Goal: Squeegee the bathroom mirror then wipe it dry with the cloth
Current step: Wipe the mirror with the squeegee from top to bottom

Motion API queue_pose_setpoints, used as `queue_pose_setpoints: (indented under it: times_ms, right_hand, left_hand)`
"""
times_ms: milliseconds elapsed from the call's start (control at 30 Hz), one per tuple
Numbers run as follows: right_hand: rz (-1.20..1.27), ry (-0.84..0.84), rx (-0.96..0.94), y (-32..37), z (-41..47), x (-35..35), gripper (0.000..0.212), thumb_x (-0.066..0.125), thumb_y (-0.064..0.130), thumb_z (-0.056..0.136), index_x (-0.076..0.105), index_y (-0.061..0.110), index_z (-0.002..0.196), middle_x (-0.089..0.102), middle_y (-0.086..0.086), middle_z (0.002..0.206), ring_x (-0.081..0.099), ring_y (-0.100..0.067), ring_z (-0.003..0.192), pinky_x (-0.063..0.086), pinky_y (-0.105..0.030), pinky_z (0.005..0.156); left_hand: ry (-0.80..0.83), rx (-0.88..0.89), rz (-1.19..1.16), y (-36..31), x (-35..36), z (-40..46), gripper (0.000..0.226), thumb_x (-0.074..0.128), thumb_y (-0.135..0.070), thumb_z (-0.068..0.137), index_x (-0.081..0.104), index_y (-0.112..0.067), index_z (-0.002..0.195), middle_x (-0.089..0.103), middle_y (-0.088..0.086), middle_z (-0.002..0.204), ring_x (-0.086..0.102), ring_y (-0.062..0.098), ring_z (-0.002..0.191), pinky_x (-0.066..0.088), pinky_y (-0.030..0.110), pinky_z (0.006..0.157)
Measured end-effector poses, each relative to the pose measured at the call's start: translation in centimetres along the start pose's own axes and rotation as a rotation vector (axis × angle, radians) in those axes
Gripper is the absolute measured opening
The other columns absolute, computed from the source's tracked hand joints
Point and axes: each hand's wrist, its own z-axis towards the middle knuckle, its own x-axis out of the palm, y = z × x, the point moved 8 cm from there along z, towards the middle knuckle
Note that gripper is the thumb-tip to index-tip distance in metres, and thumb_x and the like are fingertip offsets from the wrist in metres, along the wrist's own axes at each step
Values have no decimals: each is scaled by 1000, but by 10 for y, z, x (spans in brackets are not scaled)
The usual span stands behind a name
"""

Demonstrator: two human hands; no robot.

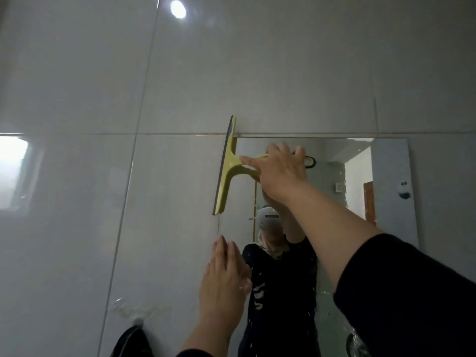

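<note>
The large pale grey wall tiles look glazed and glossy, throwing back lamp glare; the frameless rectangular glass mirror is smooth, speckled with droplets; the yellow-green plastic squeegee looks matt, its dark blade edge rubbery.

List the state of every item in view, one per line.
Yellow-green plastic squeegee: held, blade upright at the mirror's top left corner.
Frameless wall mirror: wet, droplets low down.
Right hand: gripping the squeegee handle.
Left hand: open, empty, by the mirror's left edge.
</note>
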Motion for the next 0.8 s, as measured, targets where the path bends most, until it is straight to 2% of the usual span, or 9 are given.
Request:
queue_pose_setpoints:
  times_ms: [100, 167, 267, 367, 567, 800]
  right_hand:
    - [-26, -3, -16, 4, 4, 6, 51, 39, 22, 98, 31, 55, 137, 48, -4, 108, 41, -24, 106, 28, -44, 85]
    - [-14, -16, -19, -1, -1, 7, 52, 39, 21, 98, 30, 55, 137, 49, -4, 108, 41, -24, 106, 29, -44, 86]
    - [10, -24, 4, -15, -12, 4, 53, 38, 19, 98, 30, 55, 138, 50, -4, 105, 43, -24, 104, 31, -44, 85]
    - [4, 12, 33, -36, -23, -2, 54, 36, 19, 98, 30, 55, 138, 51, -4, 106, 44, -24, 106, 31, -44, 86]
    - [-83, 76, 85, -87, -47, -17, 52, 33, 23, 98, 29, 57, 137, 51, -7, 108, 43, -27, 110, 30, -44, 88]
    - [-135, 164, 268, -155, -76, -30, 56, 35, 18, 96, 29, 57, 136, 51, -11, 118, 44, -31, 115, 31, -45, 94]
  left_hand:
    - [12, -23, 37, 1, 8, 2, 106, 60, -44, 88, -23, -14, 147, -35, 3, 154, -14, 21, 148, 18, 30, 120]
    - [19, -47, 70, 2, 9, 1, 109, 60, -43, 88, -29, -13, 143, -40, 2, 149, -17, 22, 147, 11, 34, 122]
    - [57, -80, 144, -1, 8, 0, 106, 56, -45, 90, -36, -12, 133, -37, 7, 152, -21, 25, 146, 2, 43, 121]
    - [84, -107, 209, -4, 7, 0, 105, 54, -46, 91, -36, -10, 132, -37, 9, 151, -21, 27, 146, 1, 46, 119]
    - [111, -145, 270, -6, 6, 0, 104, 54, -47, 90, -25, -7, 145, -31, 13, 155, -18, 27, 147, 3, 47, 120]
    - [97, -160, 297, -6, 9, 1, 107, 57, -48, 89, -23, -5, 146, -28, 15, 156, -14, 28, 148, 7, 46, 120]
